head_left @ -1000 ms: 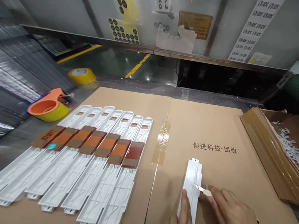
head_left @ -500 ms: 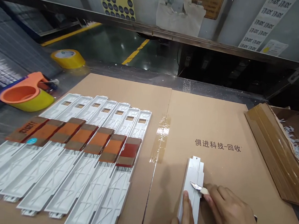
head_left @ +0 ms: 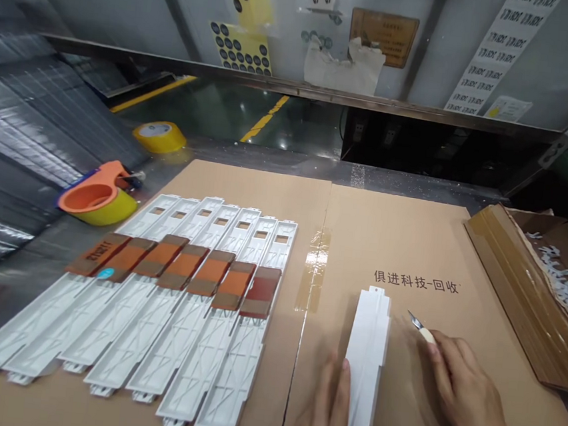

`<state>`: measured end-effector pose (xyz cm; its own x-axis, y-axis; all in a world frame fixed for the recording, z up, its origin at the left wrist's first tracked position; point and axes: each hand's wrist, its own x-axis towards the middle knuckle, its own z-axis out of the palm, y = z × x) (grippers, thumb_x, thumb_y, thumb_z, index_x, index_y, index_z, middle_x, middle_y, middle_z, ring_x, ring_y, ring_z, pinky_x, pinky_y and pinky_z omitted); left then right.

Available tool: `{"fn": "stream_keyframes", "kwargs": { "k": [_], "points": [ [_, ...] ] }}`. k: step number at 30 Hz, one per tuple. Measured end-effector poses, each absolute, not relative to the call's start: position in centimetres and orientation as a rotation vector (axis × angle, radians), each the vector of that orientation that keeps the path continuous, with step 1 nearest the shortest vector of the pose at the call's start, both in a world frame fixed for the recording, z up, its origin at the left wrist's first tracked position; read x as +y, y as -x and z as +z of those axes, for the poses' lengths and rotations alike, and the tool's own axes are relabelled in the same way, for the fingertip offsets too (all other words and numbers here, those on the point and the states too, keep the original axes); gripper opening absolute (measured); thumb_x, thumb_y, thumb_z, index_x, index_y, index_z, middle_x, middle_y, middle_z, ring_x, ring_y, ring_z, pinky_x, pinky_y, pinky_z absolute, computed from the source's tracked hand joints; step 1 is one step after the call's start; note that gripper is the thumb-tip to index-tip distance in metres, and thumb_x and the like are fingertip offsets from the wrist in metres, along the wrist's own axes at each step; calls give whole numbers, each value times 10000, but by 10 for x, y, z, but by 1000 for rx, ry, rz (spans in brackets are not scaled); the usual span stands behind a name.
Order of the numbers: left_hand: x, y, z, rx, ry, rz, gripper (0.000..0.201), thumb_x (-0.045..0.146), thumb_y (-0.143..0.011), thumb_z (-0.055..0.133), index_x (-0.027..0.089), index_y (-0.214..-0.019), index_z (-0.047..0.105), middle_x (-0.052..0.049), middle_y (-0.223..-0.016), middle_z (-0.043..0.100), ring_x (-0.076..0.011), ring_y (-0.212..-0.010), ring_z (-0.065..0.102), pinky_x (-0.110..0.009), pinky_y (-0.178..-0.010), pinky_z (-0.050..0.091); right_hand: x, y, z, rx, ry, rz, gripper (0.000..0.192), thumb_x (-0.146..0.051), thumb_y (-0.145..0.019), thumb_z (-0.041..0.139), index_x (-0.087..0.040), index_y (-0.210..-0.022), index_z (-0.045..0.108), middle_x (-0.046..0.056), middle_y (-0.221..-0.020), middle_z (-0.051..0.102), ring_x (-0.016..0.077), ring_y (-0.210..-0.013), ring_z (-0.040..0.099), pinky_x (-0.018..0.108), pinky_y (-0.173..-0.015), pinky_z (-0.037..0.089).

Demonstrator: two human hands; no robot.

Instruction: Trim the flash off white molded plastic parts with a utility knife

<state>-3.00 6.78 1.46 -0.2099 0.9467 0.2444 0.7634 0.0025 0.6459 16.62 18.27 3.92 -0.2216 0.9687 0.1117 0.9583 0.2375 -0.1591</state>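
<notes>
A long white plastic part lies lengthwise on the brown cardboard sheet, near the front. My left hand rests on its near end and grips it from the left side. My right hand holds a small knife with a pale handle; its blade points up and left, a little to the right of the part and clear of it.
A row of several like white parts, each with a brown or orange block across its middle, lies on the left. An orange tape dispenser and a yellow tape roll sit further left. A cardboard box with white scraps stands at right.
The knife blade was on the white part; my right hand has drawn it off to the right. My left hand has shifted along the part's near end.
</notes>
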Motion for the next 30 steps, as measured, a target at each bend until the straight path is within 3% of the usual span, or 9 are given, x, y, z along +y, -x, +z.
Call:
{"fn": "stream_keyframes", "kwargs": {
  "k": [3,6,9,11,15,20,24,27,30],
  "points": [
    [64,46,15,1570,-1071,1350,511,417,-860,499,206,-1325,505,-132,-1332,541,-284,-1176,540,-344,-877,508,181,-170,27,-2363,1858,-37,400,-490,-971,266,-269,-1031,594,28,-824,616,201,-721,650,274,-448,456],
    [65,66,26,1022,-323,1339,597,571,-836,467,189,-1289,544,-108,-986,695,-199,-806,625,-250,-635,480,179,-173,14,-2454,1749,-226,417,-464,-974,272,-227,-1063,603,58,-812,592,248,-805,603,333,-552,474],
    [68,81,38,747,-48,1406,590,552,-837,439,146,-1237,591,-80,-716,666,-108,-529,486,-198,-493,357,180,-178,2,-2494,1672,-357,420,-425,-971,277,-200,-1111,604,84,-857,585,260,-765,554,397,-631,461],
    [69,88,43,704,10,1494,536,514,-811,471,148,-1158,652,-93,-791,684,-107,-539,490,-204,-510,368,181,-182,-4,-2501,1649,-372,428,-427,-962,276,-203,-1120,606,97,-888,580,264,-755,537,403,-631,449],
    [64,97,44,693,121,1572,527,483,-765,508,91,-1063,695,-134,-1127,655,-122,-634,546,-227,-620,428,183,-184,-6,-2500,1620,-360,468,-484,-944,268,-200,-1109,601,104,-909,589,279,-753,537,423,-636,449],
    [53,112,50,635,157,1567,604,481,-797,468,-6,-1107,646,-118,-682,650,-128,-576,506,-207,-539,375,186,-161,10,-2463,1554,-314,483,-498,-938,256,-185,-1044,608,131,-969,622,335,-829,557,492,-683,450],
    [46,120,57,605,149,1602,614,482,-769,513,-30,-1076,655,-99,-578,610,-121,-552,507,-194,-532,369,174,-115,38,-2458,1240,27,349,-440,-946,335,-210,-901,594,99,-924,653,290,-886,607,462,-782,487],
    [38,121,52,714,169,1763,533,453,-818,505,61,-1154,639,-80,-657,639,-127,-595,534,-210,-572,407,142,-71,51,-2567,978,347,227,-371,-940,407,-239,-1024,571,57,-989,692,204,-887,664,300,-724,558],
    [22,128,40,798,109,1928,516,496,-891,374,224,-1295,542,-78,-879,703,-172,-766,624,-258,-644,467,107,-31,47,-2776,509,377,453,-367,-904,461,-172,-1313,438,76,-1047,714,189,-850,696,236,-682,582]
  ]
}}
